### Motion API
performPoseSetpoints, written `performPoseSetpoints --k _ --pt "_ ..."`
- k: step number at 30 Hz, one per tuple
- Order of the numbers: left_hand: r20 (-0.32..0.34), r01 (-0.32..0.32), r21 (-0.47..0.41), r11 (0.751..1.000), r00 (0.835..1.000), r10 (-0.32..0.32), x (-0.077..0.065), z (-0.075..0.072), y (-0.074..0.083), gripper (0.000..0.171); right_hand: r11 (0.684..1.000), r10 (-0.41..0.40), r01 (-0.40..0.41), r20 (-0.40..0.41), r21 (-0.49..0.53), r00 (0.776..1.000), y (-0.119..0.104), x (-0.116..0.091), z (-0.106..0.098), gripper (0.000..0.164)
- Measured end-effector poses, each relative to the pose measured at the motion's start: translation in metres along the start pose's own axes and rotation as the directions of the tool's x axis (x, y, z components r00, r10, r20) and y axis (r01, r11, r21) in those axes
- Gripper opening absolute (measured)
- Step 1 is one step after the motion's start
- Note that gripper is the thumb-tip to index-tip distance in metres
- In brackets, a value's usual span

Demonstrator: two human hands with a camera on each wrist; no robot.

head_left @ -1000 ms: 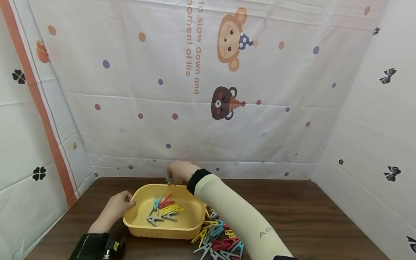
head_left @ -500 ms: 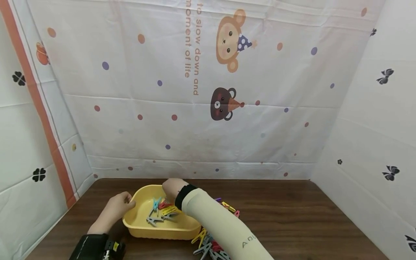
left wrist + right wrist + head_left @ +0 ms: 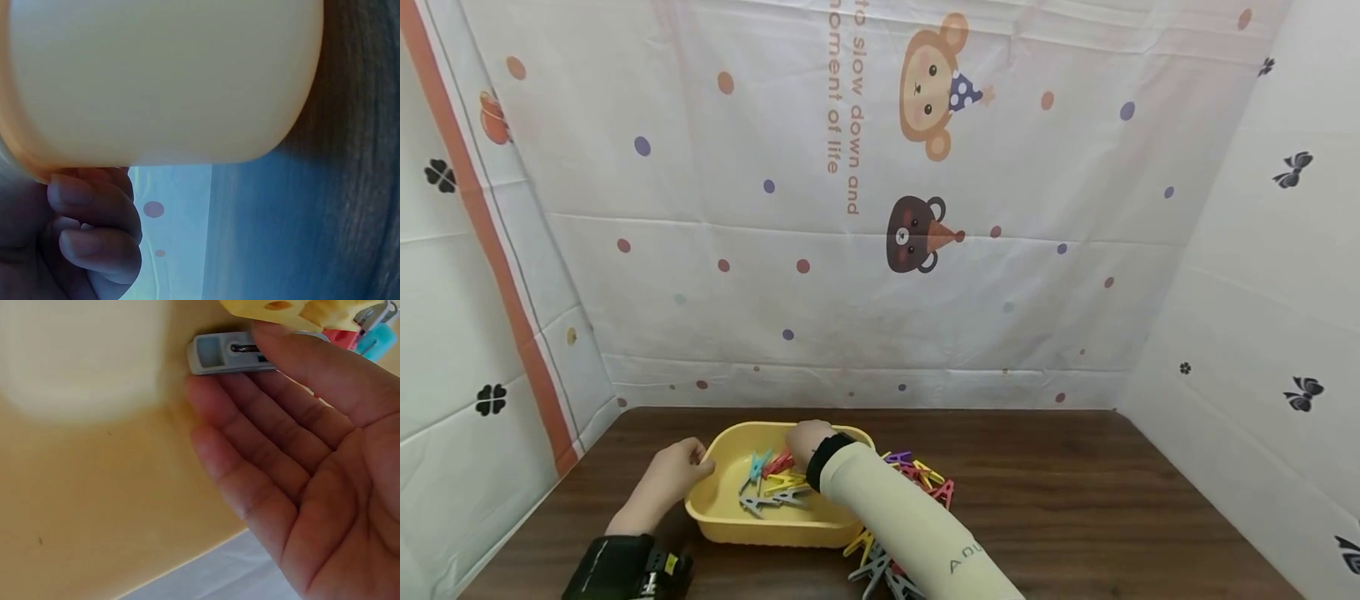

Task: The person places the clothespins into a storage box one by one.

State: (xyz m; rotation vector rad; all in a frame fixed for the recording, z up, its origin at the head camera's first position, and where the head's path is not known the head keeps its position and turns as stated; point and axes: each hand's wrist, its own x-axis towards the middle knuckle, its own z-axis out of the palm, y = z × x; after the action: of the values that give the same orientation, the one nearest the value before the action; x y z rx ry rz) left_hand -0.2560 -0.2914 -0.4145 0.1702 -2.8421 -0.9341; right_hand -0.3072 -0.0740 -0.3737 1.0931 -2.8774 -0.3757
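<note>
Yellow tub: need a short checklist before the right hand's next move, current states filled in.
1. Yellow tub upright on the wooden tabletop: ok.
2. Tub steadied: ok, left hand holds its left rim.
3. Right hand inside the rim: ok.
4. Gray clothespin in the right hand's grip: ok, it sits between thumb and fingers.
5. Gray clothespin touching the tub floor: cannot tell.
6. Clear sight of the loose clothespin pile: not ok, the cream sleeve covers part of it.
</note>
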Motion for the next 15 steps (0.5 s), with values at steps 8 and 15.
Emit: performPoseSetpoints --k 8,15 --pt "-0.012 -0.006 -0.004 1.0 1.0 0.006 -0.0024 -0.0011 0.0023 0.015 0.985 0.004 -0.004 0.004 0.174 1.0 0.0032 -0.0096 -0.0038 0.029" --pt "-0.01 -0.019 0.007 1.0 1.0 0.019 -0.0036 -0.0043 0.0027 0.014 0.998 -0.015 0.013 0.026 0.067 1.0 0.0016 -0.007 -0.0068 0.033"
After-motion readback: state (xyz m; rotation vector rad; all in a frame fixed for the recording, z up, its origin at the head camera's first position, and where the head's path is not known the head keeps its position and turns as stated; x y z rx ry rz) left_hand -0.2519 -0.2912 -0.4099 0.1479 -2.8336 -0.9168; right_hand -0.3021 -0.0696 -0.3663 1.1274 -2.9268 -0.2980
